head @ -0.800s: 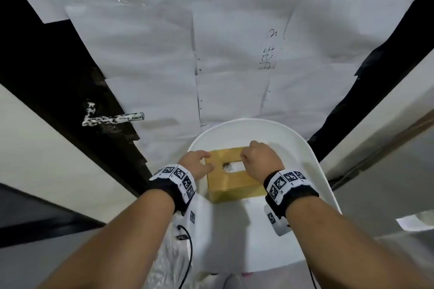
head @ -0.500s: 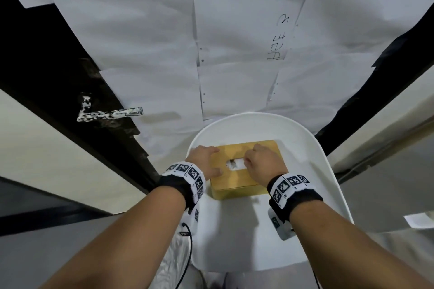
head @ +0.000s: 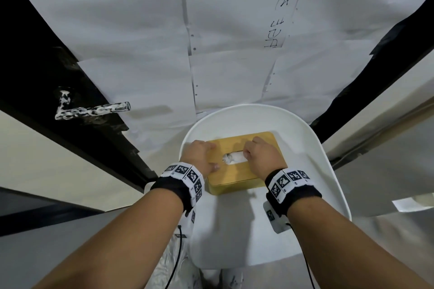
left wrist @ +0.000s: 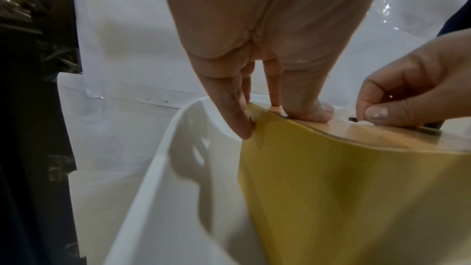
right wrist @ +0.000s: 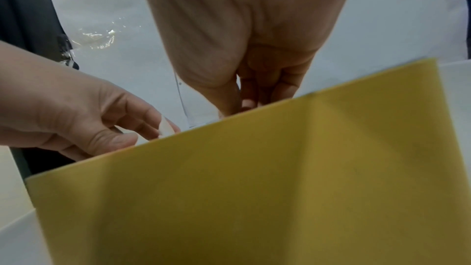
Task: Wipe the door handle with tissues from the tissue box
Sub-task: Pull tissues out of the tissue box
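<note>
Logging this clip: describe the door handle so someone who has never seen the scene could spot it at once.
White paper sheets cover the door, with a black strip left bare along their left side. On that strip, up and left of the yellow tissue box, sticks out the silvery lever door handle, the only shiny bar, mottled with white smears.

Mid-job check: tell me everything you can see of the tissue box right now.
The tissue box is rectangular, with yellow sides and a wood-look lid with rounded corners and an oblong slot showing white tissue. It sits flat in a white tray. The left hand holds its left end, thumb on the lid; the right hand pinches tissue at the slot.
</note>
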{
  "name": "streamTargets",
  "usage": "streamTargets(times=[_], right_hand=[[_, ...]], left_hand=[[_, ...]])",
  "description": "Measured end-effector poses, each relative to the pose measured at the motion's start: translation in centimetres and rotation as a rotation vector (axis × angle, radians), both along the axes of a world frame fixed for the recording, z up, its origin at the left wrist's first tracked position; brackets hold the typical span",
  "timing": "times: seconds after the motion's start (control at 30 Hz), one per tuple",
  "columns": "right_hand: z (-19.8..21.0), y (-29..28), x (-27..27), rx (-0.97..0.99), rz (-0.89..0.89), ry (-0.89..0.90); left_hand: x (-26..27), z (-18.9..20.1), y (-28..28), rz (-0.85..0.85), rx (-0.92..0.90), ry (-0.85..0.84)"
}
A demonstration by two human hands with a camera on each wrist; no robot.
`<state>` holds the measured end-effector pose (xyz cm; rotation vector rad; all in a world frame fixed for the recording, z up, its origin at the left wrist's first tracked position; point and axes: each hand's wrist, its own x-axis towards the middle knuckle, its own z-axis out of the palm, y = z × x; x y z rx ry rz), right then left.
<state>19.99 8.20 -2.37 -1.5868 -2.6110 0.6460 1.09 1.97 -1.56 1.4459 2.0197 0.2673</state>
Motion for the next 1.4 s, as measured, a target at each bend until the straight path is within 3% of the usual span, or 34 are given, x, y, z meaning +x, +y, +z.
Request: streamTargets(times=[0.2,0.47,0.67,0.77,1.07,1.13,1.27,1.4], right_hand=[[-0.2,0.6,0.1,-0.044,0.021,-0.004],[0.2,0.3,-1.1,-0.086,0.060,-0.069],[1.9,-0.3,-2.8,-0.130,0.064,-0.153],[2.1,-0.7,-3.3,-0.110,0.056,-0.185],[2.3,0.2,-1.4,-0.119,-0.006,0.012],[2.4,0.5,-0.9,-0.050,-0.046,-0.054],[2.1,0.9,-0.4,0.015,-0.003,-0.386],[1.4,0.4,-1.0,-0.045,-0.029,-0.381]], left_hand=[[0.3,0.4,0.4,-0.040,-0.030,0.030],[1.0,0.4,0.9,-0.225,-0.080,0.186],[0.4,0.4,0.5,-0.167,-0.093,0.059],[0.6,0.1,0.3,-0.163,-0.055,0.079],[1.3,-0.5,0.2,-0.200,-0.025,0.055],[1.2,-0.4,0.3,-0.194,-0.022,0.037],[1.2,-0.5,0.2,-0.237,-0.032,0.042],[1.5,-0.6,0.3,-0.301,-0.067,0.108]])
